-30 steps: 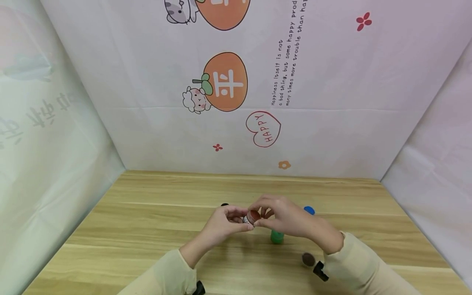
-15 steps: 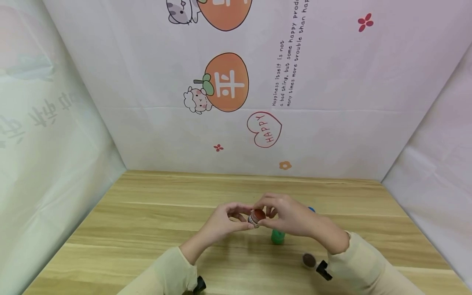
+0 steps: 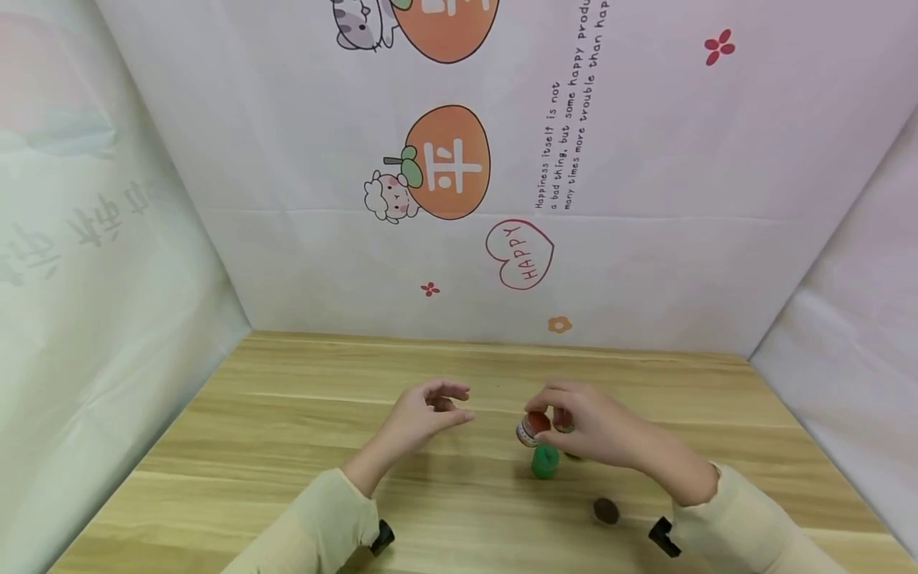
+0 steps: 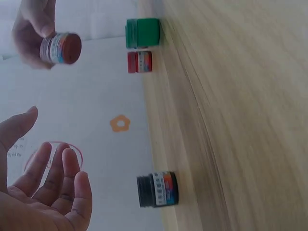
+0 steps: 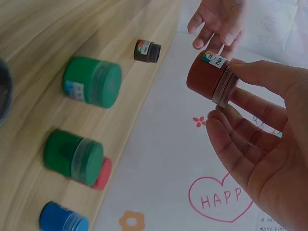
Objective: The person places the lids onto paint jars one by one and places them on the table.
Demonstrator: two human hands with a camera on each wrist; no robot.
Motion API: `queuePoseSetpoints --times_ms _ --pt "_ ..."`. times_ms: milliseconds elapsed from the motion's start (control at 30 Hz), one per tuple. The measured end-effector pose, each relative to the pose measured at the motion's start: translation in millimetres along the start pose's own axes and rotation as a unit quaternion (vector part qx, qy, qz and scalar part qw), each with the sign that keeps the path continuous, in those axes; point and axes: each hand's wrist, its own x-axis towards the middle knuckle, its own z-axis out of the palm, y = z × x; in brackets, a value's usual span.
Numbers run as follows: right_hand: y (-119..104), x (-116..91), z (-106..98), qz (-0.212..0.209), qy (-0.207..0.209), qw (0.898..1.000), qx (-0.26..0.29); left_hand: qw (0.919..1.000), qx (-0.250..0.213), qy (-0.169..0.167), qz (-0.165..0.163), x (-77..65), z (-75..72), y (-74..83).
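A small reddish-brown paint jar (image 3: 529, 430) with a clear ribbed lid is pinched between the thumb and fingers of my right hand (image 3: 601, 427). It is held up off the table, and in the right wrist view the jar (image 5: 204, 79) lies tilted with its lid end in the grip. My left hand (image 3: 419, 418) is apart from it on the left, holding nothing, fingers loosely bent and thumb spread. A green paint jar (image 3: 545, 462) stands just below the held jar in the head view. Part of a second green jar shows behind my right fingers.
A dark-topped jar (image 3: 606, 510) stands nearer, by my right wrist. The right wrist view also shows a blue jar (image 5: 58, 219), a red jar (image 5: 103, 173) partly behind a green one, and a black jar (image 4: 164, 189) in the left wrist view. White printed sheets wall the table.
My left hand has let go of the reddish-brown paint jar and drawn back to the left. My right hand has carried the jar to the right, over near the green jar.
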Motion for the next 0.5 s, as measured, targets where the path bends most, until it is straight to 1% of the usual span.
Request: queuePoseSetpoints --times_ms 100,267,500 --pt "6 -8 0 0.01 0.003 1.0 -0.01 0.9999 0.001 0.01 -0.012 2.1 -4.3 -6.5" --pt "15 -20 0 0.026 0.012 0.999 -0.019 0.9994 0.01 0.014 -0.029 6.7 -11.7 -17.9" --pt "25 -34 4 0.028 0.031 0.999 -0.015 0.9958 0.076 0.007 -0.052 12.2 -18.3 -24.2"
